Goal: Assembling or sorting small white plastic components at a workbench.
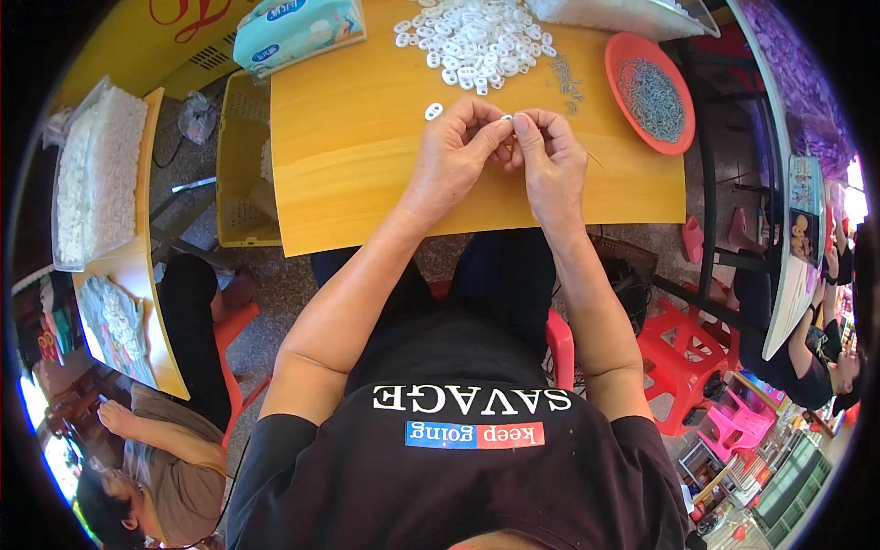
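Note:
My left hand [456, 151] and my right hand [555, 163] meet above the yellow table [367, 174], fingertips nearly touching. Both are closed in a pinch at a small white plastic piece [506, 117], mostly covered by the fingers. Just left of the left hand lies a single white two-holed plastic piece [434, 111]. Beyond the hands a pile of the same white pieces [477, 46] is spread out. Small grey metal parts, like screws or pins, lie loose [566, 78] right of the pile. More fill a round red dish [612, 69].
A tissue pack [298, 32] stands at the far left of the table, and a clear bin [632, 16] at the far right. A yellow crate [240, 156] sits beside the table. Red stools [674, 353] stand at right. Another person [174, 440] sits at lower left.

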### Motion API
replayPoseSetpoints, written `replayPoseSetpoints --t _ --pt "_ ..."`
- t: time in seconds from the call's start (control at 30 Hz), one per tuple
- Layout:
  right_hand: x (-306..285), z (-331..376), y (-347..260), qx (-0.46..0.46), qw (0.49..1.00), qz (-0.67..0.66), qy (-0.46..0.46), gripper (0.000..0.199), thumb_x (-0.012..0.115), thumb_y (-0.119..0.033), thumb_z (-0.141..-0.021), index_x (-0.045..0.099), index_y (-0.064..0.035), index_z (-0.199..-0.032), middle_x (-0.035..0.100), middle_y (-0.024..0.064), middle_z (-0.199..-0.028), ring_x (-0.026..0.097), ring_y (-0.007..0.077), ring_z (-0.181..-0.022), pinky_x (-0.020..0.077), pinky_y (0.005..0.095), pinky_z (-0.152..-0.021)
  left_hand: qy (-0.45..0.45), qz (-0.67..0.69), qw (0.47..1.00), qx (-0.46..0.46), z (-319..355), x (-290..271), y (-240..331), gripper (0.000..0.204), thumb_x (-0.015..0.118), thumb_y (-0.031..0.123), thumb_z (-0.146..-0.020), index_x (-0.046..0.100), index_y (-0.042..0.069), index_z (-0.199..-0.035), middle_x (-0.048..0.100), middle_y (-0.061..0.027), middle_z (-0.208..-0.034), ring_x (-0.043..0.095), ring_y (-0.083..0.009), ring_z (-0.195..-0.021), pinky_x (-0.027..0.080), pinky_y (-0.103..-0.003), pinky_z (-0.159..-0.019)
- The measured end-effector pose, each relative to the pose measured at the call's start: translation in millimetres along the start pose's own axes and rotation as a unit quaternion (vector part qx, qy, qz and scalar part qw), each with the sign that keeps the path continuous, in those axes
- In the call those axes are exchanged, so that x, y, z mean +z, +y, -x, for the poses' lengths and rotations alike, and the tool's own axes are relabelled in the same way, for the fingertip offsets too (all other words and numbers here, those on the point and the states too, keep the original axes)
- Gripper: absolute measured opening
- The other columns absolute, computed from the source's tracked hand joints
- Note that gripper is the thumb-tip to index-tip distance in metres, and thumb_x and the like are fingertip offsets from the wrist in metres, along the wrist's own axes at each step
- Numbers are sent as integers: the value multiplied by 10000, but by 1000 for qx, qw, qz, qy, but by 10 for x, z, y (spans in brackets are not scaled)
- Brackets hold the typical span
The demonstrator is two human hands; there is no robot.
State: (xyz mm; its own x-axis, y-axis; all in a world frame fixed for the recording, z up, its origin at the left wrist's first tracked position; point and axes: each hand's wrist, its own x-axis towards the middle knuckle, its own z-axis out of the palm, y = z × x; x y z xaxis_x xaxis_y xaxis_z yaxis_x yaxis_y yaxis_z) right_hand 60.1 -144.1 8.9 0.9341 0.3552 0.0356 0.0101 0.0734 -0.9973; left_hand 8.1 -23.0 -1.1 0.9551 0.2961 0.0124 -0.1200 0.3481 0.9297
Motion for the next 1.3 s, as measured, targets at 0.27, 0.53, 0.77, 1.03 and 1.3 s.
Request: replayPoseSetpoints --t 0.27,0.53,0.77,1.03,1.3 --pt "-89 -1 -140 27 998 -52 -36 173 587 -105 -971 609 46 -1052 651 60 -823 582 83 -604 514 231 -586 -6 8 1000 -13 -4 -31 13 154 625 144 -954 594 -2 -993 638 -33 -819 597 -86 -738 485 -222 -686" --pt "-224 -63 -203 -120 968 204 -80 119 627 -69 -922 624 16 -1006 647 91 -837 617 143 -624 504 268 -584 -19 9 999 -35 6 -17 52 167 632 160 -953 595 3 -996 646 -46 -818 610 -101 -740 490 -242 -701" --pt "-225 -175 -333 -282 893 329 -120 57 625 -15 -872 581 14 -896 586 162 -815 598 349 -736 487 395 -625 -26 15 999 -40 19 -23 57 143 617 127 -957 584 -11 -978 645 -60 -813 614 -108 -719 501 -243 -662" --pt "-75 -112 -185 -259 916 302 -57 44 616 -14 -880 578 8 -886 578 160 -791 597 345 -710 481 399 -612 0 27 999 -36 4 -15 34 132 613 110 -956 593 -19 -975 652 -61 -811 614 -111 -717 497 -241 -663" --pt "-192 -154 -292 -74 969 223 -81 56 637 -33 -881 596 6 -884 602 154 -793 628 309 -715 495 357 -620 0 36 999 -38 -24 -15 32 145 615 120 -957 593 -20 -979 657 -74 -807 622 -122 -706 503 -249 -669"
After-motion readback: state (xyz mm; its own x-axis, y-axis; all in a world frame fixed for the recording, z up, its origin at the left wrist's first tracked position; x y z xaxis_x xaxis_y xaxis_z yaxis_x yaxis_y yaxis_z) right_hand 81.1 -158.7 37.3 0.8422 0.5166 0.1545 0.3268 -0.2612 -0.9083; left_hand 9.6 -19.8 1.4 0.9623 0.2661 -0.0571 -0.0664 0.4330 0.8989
